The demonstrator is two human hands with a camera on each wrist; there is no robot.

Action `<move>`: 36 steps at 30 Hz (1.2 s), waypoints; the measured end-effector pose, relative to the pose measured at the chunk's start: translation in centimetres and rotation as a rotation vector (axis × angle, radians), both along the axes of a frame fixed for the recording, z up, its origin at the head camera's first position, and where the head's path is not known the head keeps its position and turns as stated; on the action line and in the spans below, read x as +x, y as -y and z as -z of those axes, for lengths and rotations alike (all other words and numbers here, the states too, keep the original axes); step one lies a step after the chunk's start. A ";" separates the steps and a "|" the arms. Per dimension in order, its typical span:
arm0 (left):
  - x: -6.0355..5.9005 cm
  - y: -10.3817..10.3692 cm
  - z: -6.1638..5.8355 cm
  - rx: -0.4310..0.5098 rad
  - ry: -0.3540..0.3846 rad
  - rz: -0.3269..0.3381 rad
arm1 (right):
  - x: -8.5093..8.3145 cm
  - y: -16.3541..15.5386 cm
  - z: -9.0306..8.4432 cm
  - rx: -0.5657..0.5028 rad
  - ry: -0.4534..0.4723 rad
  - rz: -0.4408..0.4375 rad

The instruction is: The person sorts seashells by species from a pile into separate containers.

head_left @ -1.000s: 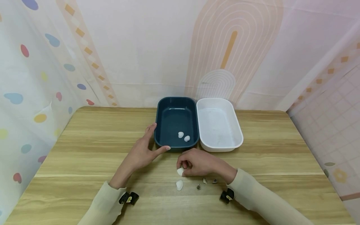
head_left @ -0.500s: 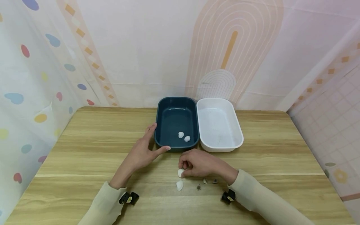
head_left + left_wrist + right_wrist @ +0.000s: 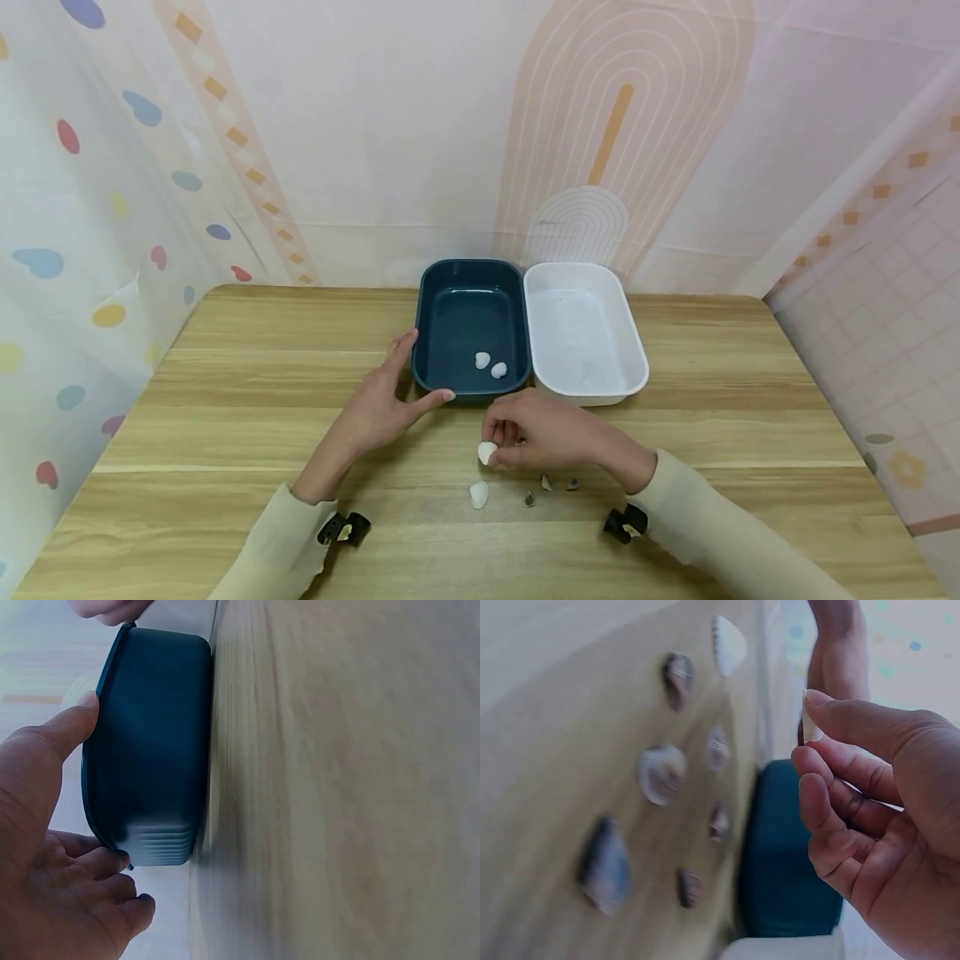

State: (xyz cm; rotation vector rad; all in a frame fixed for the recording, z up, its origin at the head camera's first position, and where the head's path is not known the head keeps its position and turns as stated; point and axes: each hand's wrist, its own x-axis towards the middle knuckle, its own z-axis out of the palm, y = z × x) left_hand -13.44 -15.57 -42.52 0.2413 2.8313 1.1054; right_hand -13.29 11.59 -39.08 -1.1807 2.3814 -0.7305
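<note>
While the left hand [image 3: 375,408] rests flat on the table [image 3: 225,400] with fingers straight, thumb and forefinger bracket the near left corner of the blue tray [image 3: 471,329]; fingertips touch its rim and wall, nothing is gripped. Left wrist view shows the same: thumb on the tray's rim, other fingers loosely bent by its end.

Right hand [image 3: 542,435] pinches a white shell [image 3: 487,452] between thumb and curled fingers, held just above the table, in front of the blue tray's near edge. Right wrist view shows only the shell's white edge [image 3: 811,727] sticking out past the thumb tip.

Blue tray holds two white shells [image 3: 491,364] near its front wall, side by side, close but whether touching cannot be told. White tray [image 3: 585,333] sits right of the blue one, long sides touching or nearly so; nothing clear inside it.

On the table below the right hand: one more white shell [image 3: 478,494], then three small dark shells [image 3: 547,487] in a loose row to its right, all apart from each other. Right wrist view is blurred and shows more shells scattered on the wood than the head view makes out.

Both forearms wear cream sleeves [image 3: 277,542], each with a black clip-like device [image 3: 343,527] at the wrist.
</note>
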 end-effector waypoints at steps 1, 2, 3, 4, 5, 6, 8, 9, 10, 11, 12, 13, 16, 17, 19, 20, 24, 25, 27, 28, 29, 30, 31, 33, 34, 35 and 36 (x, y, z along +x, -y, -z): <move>0.0 0.0 0.0 0.000 0.000 -0.001 | -0.1 -0.1 -0.3 -0.005 -0.005 0.002; 0.0 0.0 0.0 0.001 0.001 -0.001 | -0.1 -0.2 -0.5 -0.008 -0.009 0.003; 0.0 0.0 0.0 0.001 0.000 -0.001 | -0.2 -0.3 -0.8 -0.012 -0.011 0.006; 0.0 0.0 0.0 0.001 0.000 -0.001 | -0.3 -0.4 -1.0 -0.016 -0.011 0.008; 0.0 0.0 0.0 0.000 0.000 -0.001 | -0.5 -0.5 -1.2 -0.021 -0.012 0.010; 0.0 0.0 0.0 -0.001 -0.001 -0.002 | -0.6 -0.5 -1.4 -0.025 -0.016 0.012; 0.0 0.0 0.0 -0.001 -0.003 -0.002 | -0.8 -0.7 -1.7 -0.032 -0.024 0.014; 0.0 0.0 0.0 -0.002 -0.003 -0.003 | -0.9 -0.8 -1.9 -0.034 -0.028 0.015; 0.0 0.0 0.0 -0.003 -0.003 -0.003 | -1.1 -0.8 -2.0 -0.037 -0.030 0.015; 0.0 0.0 0.0 -0.004 -0.003 -0.004 | -1.2 -0.8 -2.2 -0.041 -0.033 0.014; 0.0 0.0 0.0 -0.004 -0.003 -0.003 | -1.3 -0.9 -2.3 -0.045 -0.035 0.013; 0.0 0.0 0.0 -0.006 -0.004 -0.003 | -1.4 -0.9 -2.5 -0.046 -0.038 0.012; 0.0 0.0 0.0 -0.006 -0.004 -0.003 | -1.9 -0.8 -3.0 -0.051 -0.049 0.007; 0.0 0.0 0.1 -0.006 -0.005 -0.002 | -2.1 -0.8 -3.1 -0.051 -0.052 0.007; 0.0 0.0 0.1 -0.004 -0.007 0.000 | -2.4 -0.8 -3.5 -0.052 -0.057 0.006; 0.0 0.0 0.1 -0.003 -0.007 0.001 | -2.5 -0.7 -3.7 -0.054 -0.057 0.007; -0.1 -0.1 0.1 -0.005 -0.013 0.005 | -3.1 -0.7 -4.4 -0.066 -0.050 0.017; -0.1 -0.1 0.1 -0.006 -0.013 0.006 | -3.3 -0.7 -4.6 -0.069 -0.050 0.020; -0.1 -0.1 0.1 -0.009 -0.015 0.006 | -3.6 -0.6 -4.9 -0.080 -0.057 0.017; -0.1 -0.1 0.1 -0.010 -0.015 0.007 | -3.7 -0.7 -5.0 -0.088 -0.061 0.012; -0.1 -0.1 0.1 -0.010 -0.015 0.007 | -3.9 -0.7 -5.1 -0.095 -0.067 0.007; -0.1 -0.1 0.1 -0.010 -0.015 0.008 | -4.1 -0.7 -5.2 -0.101 -0.072 0.002; -0.1 -0.1 0.1 -0.009 -0.014 0.009 | -4.3 -0.6 -5.3 -0.105 -0.078 -0.001; -0.1 0.0 0.0 -0.007 -0.011 0.012 | -4.7 -0.5 -5.4 -0.114 -0.081 -0.007; -0.1 0.0 0.0 -0.007 -0.008 0.013 | -4.9 -0.5 -5.4 -0.116 -0.081 -0.009; -0.2 0.0 0.0 -0.007 -0.005 0.013 | -5.1 -0.4 -5.4 -0.116 -0.081 -0.009; -0.2 0.1 0.0 -0.007 -0.001 0.012 | -5.4 -0.3 -5.3 -0.115 -0.080 -0.009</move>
